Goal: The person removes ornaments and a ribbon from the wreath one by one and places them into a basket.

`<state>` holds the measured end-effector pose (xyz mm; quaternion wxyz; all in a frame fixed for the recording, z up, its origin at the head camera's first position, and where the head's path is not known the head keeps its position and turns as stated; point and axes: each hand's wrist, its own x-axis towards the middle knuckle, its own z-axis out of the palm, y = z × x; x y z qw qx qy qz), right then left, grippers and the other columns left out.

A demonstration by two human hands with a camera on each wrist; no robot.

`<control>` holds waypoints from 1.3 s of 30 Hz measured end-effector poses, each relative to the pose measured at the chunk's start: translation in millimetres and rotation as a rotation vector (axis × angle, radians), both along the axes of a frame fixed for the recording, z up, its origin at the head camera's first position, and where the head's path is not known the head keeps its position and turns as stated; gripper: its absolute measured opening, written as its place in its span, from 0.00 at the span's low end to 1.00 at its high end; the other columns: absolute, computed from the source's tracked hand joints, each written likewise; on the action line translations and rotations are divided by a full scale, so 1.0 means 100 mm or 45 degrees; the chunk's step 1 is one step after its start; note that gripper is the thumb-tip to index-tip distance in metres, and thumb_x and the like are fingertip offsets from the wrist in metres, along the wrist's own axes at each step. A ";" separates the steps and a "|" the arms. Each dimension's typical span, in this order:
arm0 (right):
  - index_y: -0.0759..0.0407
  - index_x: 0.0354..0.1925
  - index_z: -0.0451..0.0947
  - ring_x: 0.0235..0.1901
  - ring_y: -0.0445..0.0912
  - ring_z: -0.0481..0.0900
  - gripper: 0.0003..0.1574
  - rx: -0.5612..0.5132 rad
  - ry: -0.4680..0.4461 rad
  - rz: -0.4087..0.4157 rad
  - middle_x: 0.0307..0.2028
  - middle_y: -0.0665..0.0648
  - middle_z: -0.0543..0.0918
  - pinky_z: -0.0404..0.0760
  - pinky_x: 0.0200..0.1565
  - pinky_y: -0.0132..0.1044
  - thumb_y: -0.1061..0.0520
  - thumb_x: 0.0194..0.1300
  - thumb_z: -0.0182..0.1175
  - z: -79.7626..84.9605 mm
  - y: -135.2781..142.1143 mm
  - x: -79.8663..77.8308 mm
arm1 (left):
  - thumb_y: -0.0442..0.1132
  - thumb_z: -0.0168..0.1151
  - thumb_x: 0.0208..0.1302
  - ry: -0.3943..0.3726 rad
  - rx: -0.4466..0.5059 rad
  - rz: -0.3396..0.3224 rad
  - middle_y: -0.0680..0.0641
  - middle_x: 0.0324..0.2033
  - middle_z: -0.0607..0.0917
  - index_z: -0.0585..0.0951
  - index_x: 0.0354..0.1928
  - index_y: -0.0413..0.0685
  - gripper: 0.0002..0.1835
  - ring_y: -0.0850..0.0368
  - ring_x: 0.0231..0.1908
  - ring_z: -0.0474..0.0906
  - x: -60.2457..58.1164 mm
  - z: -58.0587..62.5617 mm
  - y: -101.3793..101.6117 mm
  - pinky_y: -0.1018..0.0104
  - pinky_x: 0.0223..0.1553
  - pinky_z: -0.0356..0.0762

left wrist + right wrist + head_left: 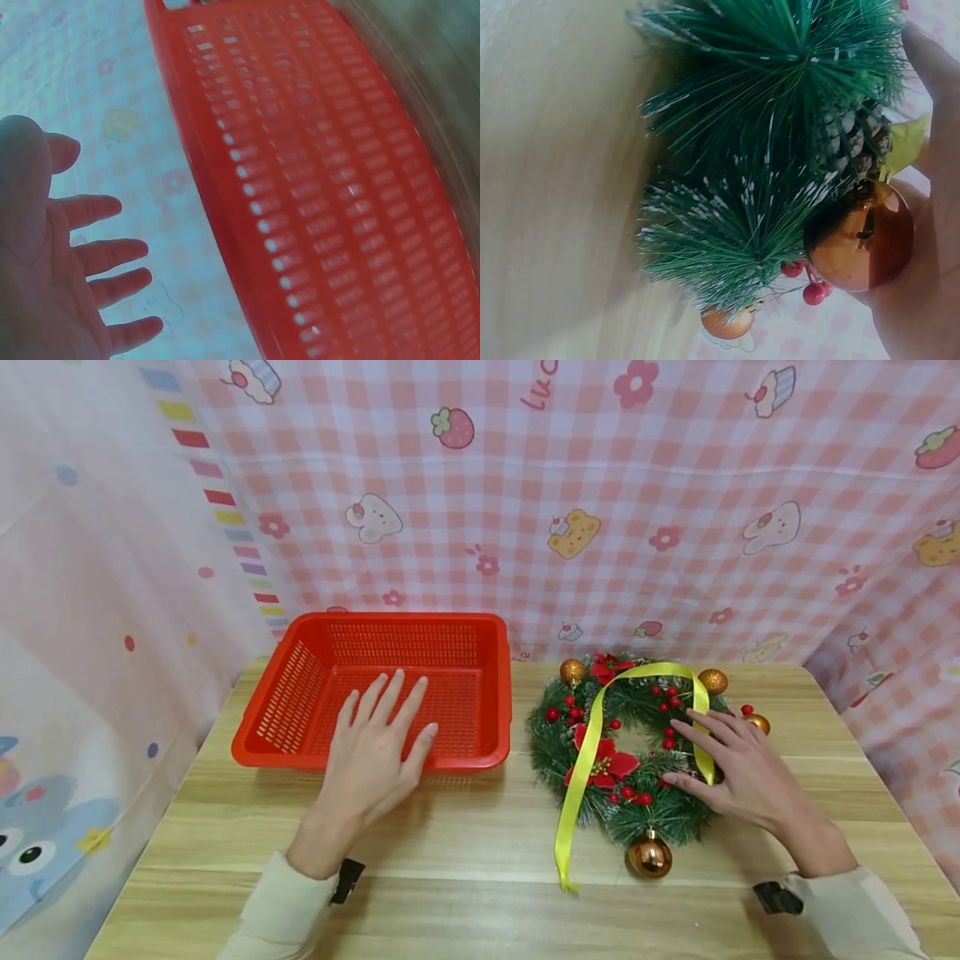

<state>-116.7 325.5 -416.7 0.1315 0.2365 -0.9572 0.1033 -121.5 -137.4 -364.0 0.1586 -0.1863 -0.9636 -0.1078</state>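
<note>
The wreath [551, 747] lies flat on the table [480, 914], to the right of the red basket [467, 765], with a yellow ribbon [583, 768] draped loosely across it. The likeliest trouble is at the right hand [753, 772], whose fingers are spread and nearly straight over the wreath's right side, beside the ribbon's shorter end; whether they press on the needles cannot be told. If that hand lifted the wreath from this one side, the ring could tip and the ribbon slide off, or its long tail could catch. A grip on the copper bauble [860, 236] alone could pull it loose, since it seems to hang by a small cap. The left hand [371, 760] is open over the basket, fingers fanned, holding nothing, so the wreath's left side has no support. Being round, the wreath has no clear long axis; its hole faces up. The ribbon arches across the back, its long tail running toward the person and slightly left, ending beyond the wreath's front edge.
</note>
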 end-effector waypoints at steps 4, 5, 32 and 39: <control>0.56 0.66 0.72 0.60 0.69 0.68 0.48 0.001 -0.045 -0.039 0.61 0.68 0.75 0.64 0.56 0.67 0.33 0.55 0.69 -0.01 0.01 0.01 | 0.56 0.47 0.73 0.005 0.033 -0.053 0.40 0.73 0.64 0.64 0.74 0.52 0.32 0.40 0.72 0.57 0.05 0.03 0.12 0.40 0.71 0.50; 0.57 0.66 0.72 0.59 0.68 0.69 0.48 0.001 -0.055 -0.049 0.61 0.68 0.75 0.64 0.55 0.67 0.33 0.55 0.69 0.00 0.01 0.01 | 0.55 0.47 0.73 0.008 0.041 -0.067 0.40 0.72 0.65 0.65 0.74 0.52 0.32 0.40 0.72 0.58 0.06 0.04 0.15 0.40 0.71 0.51; 0.60 0.60 0.76 0.55 0.67 0.73 0.50 -0.266 -0.065 -0.137 0.56 0.69 0.78 0.67 0.52 0.67 0.38 0.43 0.78 -0.10 0.09 0.05 | 0.51 0.54 0.74 -0.516 0.628 -0.560 0.53 0.63 0.77 0.72 0.68 0.54 0.25 0.56 0.63 0.72 0.40 -0.21 1.20 0.54 0.63 0.70; 0.59 0.60 0.77 0.54 0.68 0.73 0.50 -0.279 -0.055 -0.127 0.56 0.69 0.79 0.65 0.52 0.68 0.38 0.42 0.78 -0.15 0.13 0.05 | 0.47 0.56 0.74 -0.930 0.918 -0.647 0.50 0.51 0.84 0.76 0.64 0.50 0.21 0.67 0.46 0.77 0.41 -0.40 1.50 0.70 0.46 0.77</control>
